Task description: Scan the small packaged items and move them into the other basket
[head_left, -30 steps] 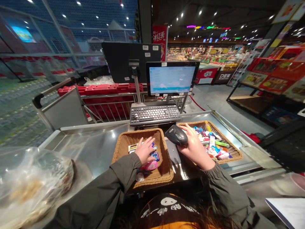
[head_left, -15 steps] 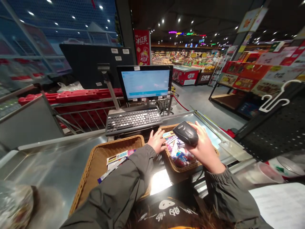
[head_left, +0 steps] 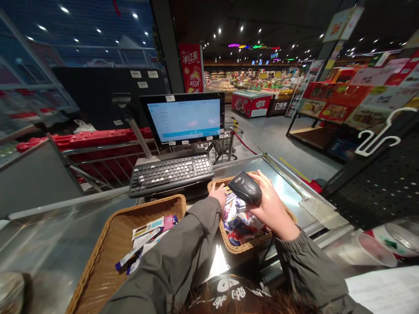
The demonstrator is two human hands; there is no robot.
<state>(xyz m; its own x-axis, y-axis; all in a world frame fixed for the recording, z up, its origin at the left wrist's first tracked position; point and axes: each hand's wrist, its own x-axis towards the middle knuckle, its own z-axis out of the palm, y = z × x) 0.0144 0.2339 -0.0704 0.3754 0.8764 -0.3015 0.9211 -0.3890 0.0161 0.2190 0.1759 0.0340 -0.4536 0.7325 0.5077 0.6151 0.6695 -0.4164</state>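
My right hand (head_left: 271, 203) is closed around a black barcode scanner (head_left: 246, 188), holding it above the right wicker basket (head_left: 240, 249). Wrapped snacks (head_left: 242, 220) in colourful packaging fill this basket. At its upper left rim, my left hand (head_left: 219, 195) reaches in beside the packets. Its fingers are bent and partly hidden, so whether they grip a packet does not show. Under my left forearm stands a larger wicker basket (head_left: 108, 244), with several flat snack packets (head_left: 149, 240) lying in it.
A keyboard (head_left: 172, 172) and a lit monitor (head_left: 186, 117) stand behind the baskets on the metal counter (head_left: 42, 235). A second screen (head_left: 104, 96) shows its back at left. Plastic cups (head_left: 373, 248) and a white paper (head_left: 386, 288) are at the right.
My left hand has moved from the gap between the baskets over the right basket's rim, its fingers no longer spread. The scanner stays in my right hand. The view has shifted slightly.
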